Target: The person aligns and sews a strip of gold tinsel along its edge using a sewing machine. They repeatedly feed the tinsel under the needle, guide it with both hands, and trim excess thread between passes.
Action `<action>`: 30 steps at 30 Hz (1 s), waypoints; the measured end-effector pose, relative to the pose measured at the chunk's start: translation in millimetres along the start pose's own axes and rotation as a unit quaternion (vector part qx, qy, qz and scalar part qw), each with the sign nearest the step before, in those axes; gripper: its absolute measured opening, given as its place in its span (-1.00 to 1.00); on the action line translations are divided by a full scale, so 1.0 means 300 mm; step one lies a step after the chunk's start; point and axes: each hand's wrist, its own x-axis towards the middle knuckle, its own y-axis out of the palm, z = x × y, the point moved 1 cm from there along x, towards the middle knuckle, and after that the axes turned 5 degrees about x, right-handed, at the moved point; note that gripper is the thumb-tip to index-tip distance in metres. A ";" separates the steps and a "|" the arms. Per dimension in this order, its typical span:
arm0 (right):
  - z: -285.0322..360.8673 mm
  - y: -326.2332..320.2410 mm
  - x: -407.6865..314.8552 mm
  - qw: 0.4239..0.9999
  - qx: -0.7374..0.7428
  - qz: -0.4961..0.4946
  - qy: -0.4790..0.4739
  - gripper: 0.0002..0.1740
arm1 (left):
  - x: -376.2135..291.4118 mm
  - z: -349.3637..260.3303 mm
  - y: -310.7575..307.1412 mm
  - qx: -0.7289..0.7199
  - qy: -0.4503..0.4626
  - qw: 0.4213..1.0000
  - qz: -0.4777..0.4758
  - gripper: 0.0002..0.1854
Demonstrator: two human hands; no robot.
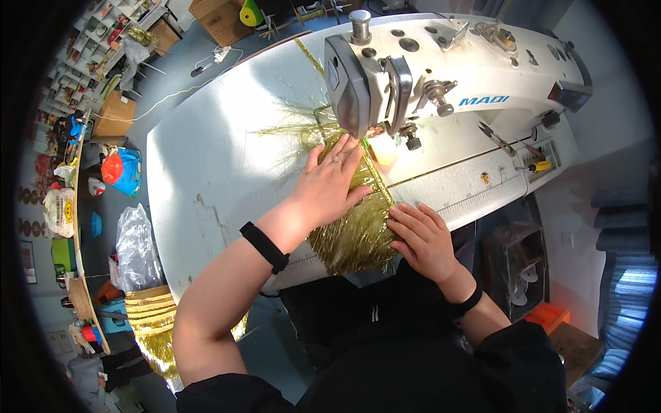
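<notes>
A white MAQI sewing machine (480, 77) stands on a pale table. Gold tinsel fringe (356, 232) lies before it and hangs over the near edge, with a shiny gold braid (378, 178) running along its right side towards the needle area. My left hand (330, 180) lies flat on the fringe with its fingers spread, close to the machine's head. At the braid's near end, my right hand (423, 237) touches the fringe's right edge with its fingertips; whether it grips the fringe is not clear. The machine's head hides the needle and presser foot.
Thread snips (497, 139) and a yellow-handled screwdriver (537, 166) rest at the right of the table. More gold fringe (150, 315) hangs in a bundle at the left, beside a clear plastic bag (135, 248). Cardboard boxes (219, 20) stand on the floor beyond the table.
</notes>
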 end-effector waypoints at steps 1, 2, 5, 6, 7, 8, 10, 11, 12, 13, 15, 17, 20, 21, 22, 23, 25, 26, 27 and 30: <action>-0.003 0.001 0.001 1.000 0.001 -0.006 -0.002 -0.55 | 0.001 0.000 -0.002 -0.004 -0.001 1.000 0.001 -0.20; -0.002 0.001 -0.002 1.000 0.003 -0.008 -0.002 -0.54 | 0.000 -0.001 -0.005 0.005 0.000 1.000 -0.002 -0.20; 0.003 0.001 -0.009 1.000 0.007 -0.008 0.001 -0.53 | -0.001 -0.010 -0.007 0.023 0.002 1.000 -0.011 -0.20; 0.003 0.000 -0.010 1.000 0.007 -0.013 -0.001 -0.53 | 0.000 -0.015 -0.006 0.027 0.001 0.999 -0.016 -0.20; 0.002 0.000 -0.010 1.000 0.004 -0.009 0.001 -0.53 | 0.001 -0.017 -0.005 0.031 0.001 0.999 -0.019 -0.19; 0.003 0.000 -0.012 1.000 0.003 -0.008 0.003 -0.53 | 0.002 -0.017 -0.004 0.033 0.002 0.999 -0.021 -0.18; 0.005 0.002 -0.010 1.000 0.004 -0.010 0.008 -0.53 | 0.008 -0.009 -0.002 0.040 0.003 0.999 -0.025 -0.16; 0.006 0.004 -0.008 1.000 0.008 -0.012 0.012 -0.52 | 0.009 -0.004 0.000 0.030 0.003 0.999 -0.024 -0.16; 0.009 0.006 -0.006 1.000 0.012 -0.014 0.017 -0.52 | 0.010 0.001 0.003 0.021 0.003 1.000 -0.023 -0.15; 0.011 0.009 -0.003 1.000 0.008 -0.015 0.021 -0.51 | 0.012 0.008 0.004 0.012 0.005 0.999 -0.034 -0.14; 0.020 0.013 0.004 0.999 0.002 -0.023 0.027 -0.48 | 0.018 0.021 0.008 0.018 0.007 0.999 -0.034 -0.15; 0.029 0.016 0.013 0.999 -0.012 -0.008 0.039 -0.46 | 0.022 0.032 0.010 0.015 0.006 0.999 -0.029 -0.15; 0.038 0.015 0.031 0.999 -0.030 -0.004 0.045 -0.44 | 0.042 0.051 0.003 0.017 0.002 1.000 -0.022 -0.16; 0.040 0.014 0.034 0.998 -0.033 0.001 0.049 -0.43 | 0.046 0.053 0.000 0.021 0.001 0.999 -0.024 -0.16; 0.043 0.014 0.035 0.998 -0.033 -0.003 0.052 -0.43 | 0.049 0.051 -0.002 0.024 0.001 0.999 -0.025 -0.17; 0.042 0.014 0.037 0.998 -0.031 -0.003 0.056 -0.43 | 0.052 0.051 -0.004 0.033 -0.004 0.999 -0.007 -0.17; 0.038 0.018 0.035 0.998 -0.024 -0.009 0.064 -0.44 | 0.053 0.046 -0.003 0.041 -0.022 0.998 0.032 -0.14; 0.036 0.022 0.032 0.997 -0.019 -0.015 0.067 -0.45 | 0.049 0.043 -0.002 0.049 -0.027 0.998 0.032 -0.13; 0.032 0.024 0.029 0.997 -0.013 -0.023 0.070 -0.46 | 0.043 0.038 0.000 0.047 -0.030 0.998 0.041 -0.13; 0.026 0.027 0.013 0.997 -0.013 -0.042 0.060 -0.49 | 0.027 0.027 0.006 0.039 -0.023 0.999 -0.002 -0.12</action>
